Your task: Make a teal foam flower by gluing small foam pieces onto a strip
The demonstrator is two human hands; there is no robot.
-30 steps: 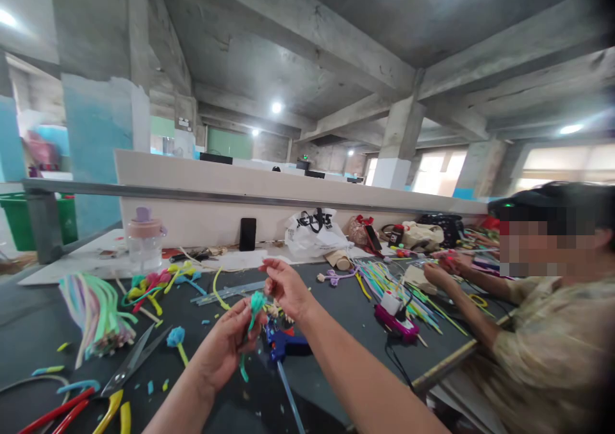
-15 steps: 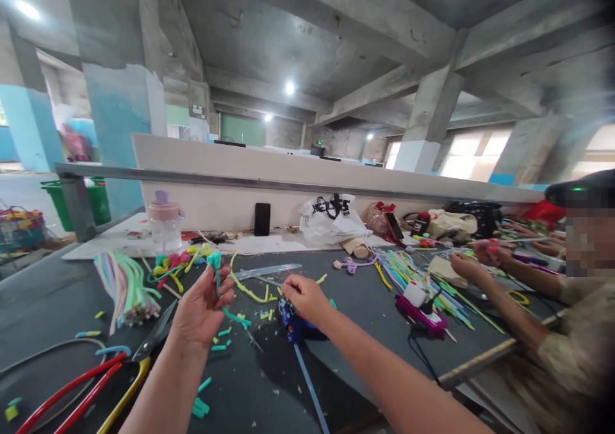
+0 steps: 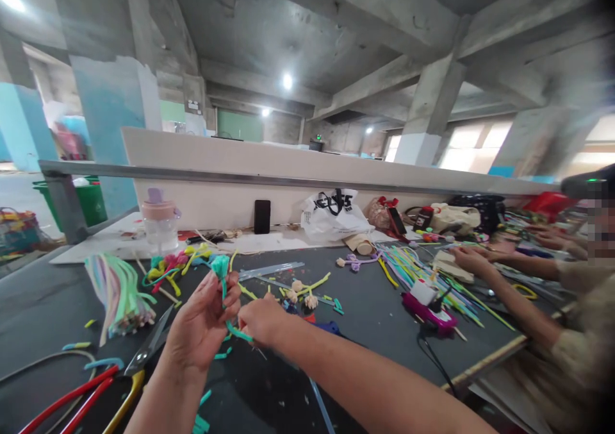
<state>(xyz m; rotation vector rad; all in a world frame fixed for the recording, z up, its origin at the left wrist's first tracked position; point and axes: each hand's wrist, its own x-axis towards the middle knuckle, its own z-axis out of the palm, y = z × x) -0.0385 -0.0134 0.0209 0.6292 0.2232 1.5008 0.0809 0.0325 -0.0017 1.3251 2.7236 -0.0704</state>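
My left hand (image 3: 204, 318) is closed around a teal fuzzy craft-wire piece (image 3: 220, 265), its bunched head standing above the fingertips. The teal stem curves down to the right, toward my right hand (image 3: 264, 322). That hand is closed at the stem's lower end, its fingertips mostly turned from view. Behind my right forearm lies a blue glue gun (image 3: 329, 327), partly covered, and a clear glue stick (image 3: 321, 402) shows below the arm. Small beige fuzzy balls (image 3: 311, 302) rest beyond the right hand. Teal offcuts (image 3: 202, 424) are scattered near my left forearm.
Large scissors (image 3: 144, 354) and red-handled pliers (image 3: 81, 399) lie at the left, beside a bundle of pastel craft wires (image 3: 118, 299). A bottle (image 3: 161, 225) and phone (image 3: 262, 217) stand behind. A purple power strip (image 3: 430, 312) and a co-worker's hands (image 3: 473, 259) are at the right.
My right hand has moved left, from over the glue gun to the teal stem's lower end. The beige balls it covered now show. My left hand keeps its hold.
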